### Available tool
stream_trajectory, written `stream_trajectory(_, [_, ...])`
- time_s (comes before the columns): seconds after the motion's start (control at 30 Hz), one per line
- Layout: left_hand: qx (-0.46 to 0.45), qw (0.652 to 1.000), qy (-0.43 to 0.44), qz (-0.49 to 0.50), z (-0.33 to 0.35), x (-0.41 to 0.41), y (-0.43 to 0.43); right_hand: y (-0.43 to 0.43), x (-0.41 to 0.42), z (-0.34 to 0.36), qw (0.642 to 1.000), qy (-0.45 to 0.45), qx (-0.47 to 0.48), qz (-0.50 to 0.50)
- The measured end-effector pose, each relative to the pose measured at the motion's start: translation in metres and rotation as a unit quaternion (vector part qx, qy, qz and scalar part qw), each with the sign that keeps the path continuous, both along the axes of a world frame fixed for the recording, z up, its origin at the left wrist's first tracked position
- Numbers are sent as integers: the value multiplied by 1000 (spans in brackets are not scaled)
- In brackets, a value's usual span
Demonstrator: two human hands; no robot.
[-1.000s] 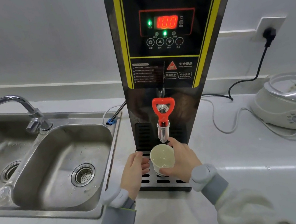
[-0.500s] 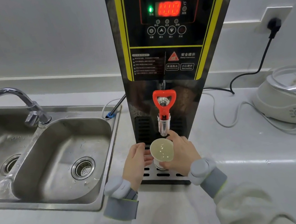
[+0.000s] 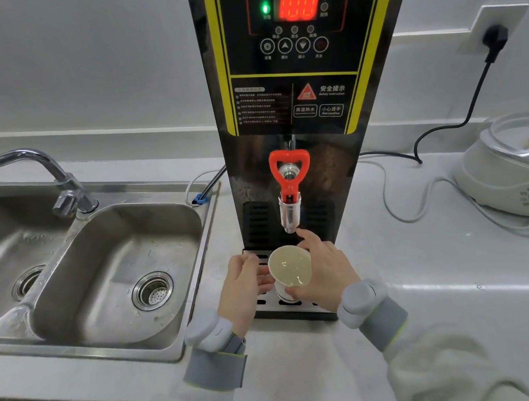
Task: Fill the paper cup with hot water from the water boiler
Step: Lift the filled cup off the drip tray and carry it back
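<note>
A white paper cup [image 3: 290,265] holding water stands over the drip tray [image 3: 291,310] of the tall black water boiler [image 3: 302,97], just in front of and below the steel spout with its red tap handle [image 3: 289,172]. My right hand [image 3: 322,270] is wrapped around the cup's right side. My left hand [image 3: 245,283] rests against the cup's left side with its fingers touching the wall. The boiler's red display [image 3: 297,7] reads 100. No water stream shows at the spout.
A double steel sink [image 3: 119,275] with a chrome faucet [image 3: 44,173] lies to the left. On the white counter to the right stand a white rice cooker [image 3: 525,172], loose white cords [image 3: 405,199] and a black power cable [image 3: 451,122] plugged into the wall.
The cup has come a little forward and lower from under the spout, both hands staying on it. The view has tilted slightly; the water surface shows more.
</note>
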State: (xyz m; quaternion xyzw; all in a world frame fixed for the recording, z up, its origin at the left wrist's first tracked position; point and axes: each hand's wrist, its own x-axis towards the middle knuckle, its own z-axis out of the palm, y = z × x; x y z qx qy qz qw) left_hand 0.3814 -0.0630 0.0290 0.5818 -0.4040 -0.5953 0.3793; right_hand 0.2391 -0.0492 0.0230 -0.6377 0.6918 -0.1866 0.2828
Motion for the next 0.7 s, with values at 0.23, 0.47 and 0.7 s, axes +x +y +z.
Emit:
stream_trajectory(0.23, [-2, 1000, 3, 7, 10, -13, 10, 9, -10, 4, 1000, 3, -14, 6])
stream_trajectory(0.47, [-16, 1000, -7, -1, 13, -31, 24, 23, -29, 5, 1000, 4, -19, 5])
stream_trajectory(0.7, [-21, 999, -20, -26, 10, -62, 35, 39, -61, 6, 1000, 1, -27, -2])
